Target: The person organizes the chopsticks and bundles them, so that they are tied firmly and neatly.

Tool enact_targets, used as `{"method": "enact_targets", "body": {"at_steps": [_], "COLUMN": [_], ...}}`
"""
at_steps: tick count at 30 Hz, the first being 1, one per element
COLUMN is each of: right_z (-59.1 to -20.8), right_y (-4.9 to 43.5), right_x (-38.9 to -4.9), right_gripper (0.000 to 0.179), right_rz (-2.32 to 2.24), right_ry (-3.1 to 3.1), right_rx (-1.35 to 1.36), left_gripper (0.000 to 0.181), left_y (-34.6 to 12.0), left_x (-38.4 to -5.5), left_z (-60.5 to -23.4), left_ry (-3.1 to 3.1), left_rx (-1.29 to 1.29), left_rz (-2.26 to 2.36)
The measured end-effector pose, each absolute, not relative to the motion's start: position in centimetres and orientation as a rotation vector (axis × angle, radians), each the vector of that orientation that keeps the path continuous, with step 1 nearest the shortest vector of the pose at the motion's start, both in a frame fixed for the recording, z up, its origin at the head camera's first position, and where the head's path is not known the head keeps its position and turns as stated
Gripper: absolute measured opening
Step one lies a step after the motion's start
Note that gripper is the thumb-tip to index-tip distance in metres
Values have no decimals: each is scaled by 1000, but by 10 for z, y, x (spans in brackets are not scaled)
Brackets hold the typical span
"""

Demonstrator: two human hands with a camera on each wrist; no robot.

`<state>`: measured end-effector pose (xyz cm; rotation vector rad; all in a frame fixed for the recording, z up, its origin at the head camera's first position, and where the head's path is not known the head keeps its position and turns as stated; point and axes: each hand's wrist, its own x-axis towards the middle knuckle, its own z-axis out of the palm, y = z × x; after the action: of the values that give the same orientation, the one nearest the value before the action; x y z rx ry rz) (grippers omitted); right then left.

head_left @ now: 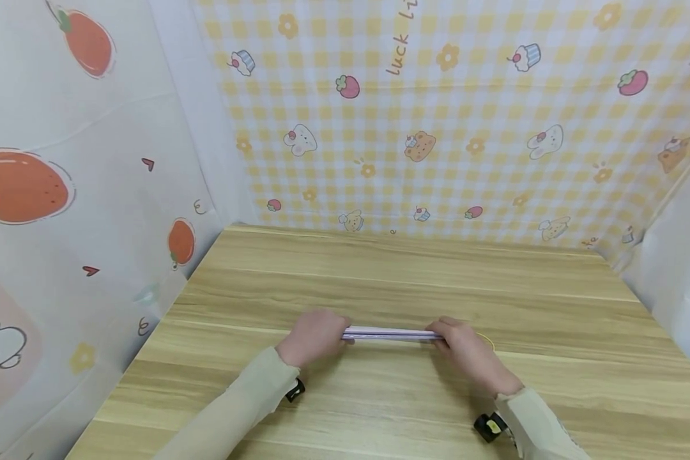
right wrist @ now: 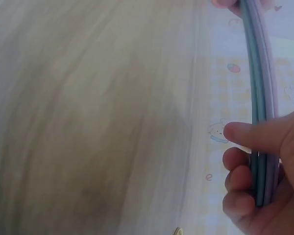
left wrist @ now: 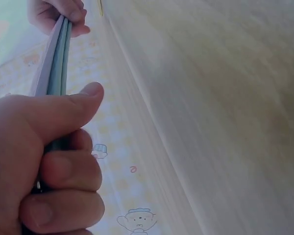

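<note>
A long, narrow bundle of lilac and teal strips spans the gap between the two hands above the wooden table; its exact kind cannot be told. My left hand grips one end, with fingers curled round it in the left wrist view and the thumb lying across the strips. At the other end, my right hand holds the bundle between thumb and curled fingers. The strips bow slightly in the right wrist view. Beside the right hand a thin yellow cord loops out. Both palms hide the bundle's ends in the head view.
The wooden table reaches back to a yellow-checked cloth behind it. A white cloth printed with orange fruit hangs along the left side. Black devices sit at both wrists, one by the right cuff.
</note>
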<state>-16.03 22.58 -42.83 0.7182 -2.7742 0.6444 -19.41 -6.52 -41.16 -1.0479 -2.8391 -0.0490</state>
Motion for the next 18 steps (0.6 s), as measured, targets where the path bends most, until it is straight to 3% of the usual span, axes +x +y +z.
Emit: {"method": "enact_targets", "body": {"at_steps": [4,12,18], "right_z": [-424,-422,-429], "right_y": [227,236,231], "right_x": [-162,-170,-172], "right_gripper": [14,54,63], "right_rz": [931,1787,2113], "right_ry": [-2868,-2750,-2561], "right_rx": [585,160,89], "left_gripper": [22,25,22], "left_y": [-67,-65,-59], "left_x": [-195,-195,-195], "left_z": [-411,-410,-409], "left_ry": [-2802,-2807,-2782], "left_rx": [-1012,-1022,-1072], "left_rz": [-1,-3,-14]}}
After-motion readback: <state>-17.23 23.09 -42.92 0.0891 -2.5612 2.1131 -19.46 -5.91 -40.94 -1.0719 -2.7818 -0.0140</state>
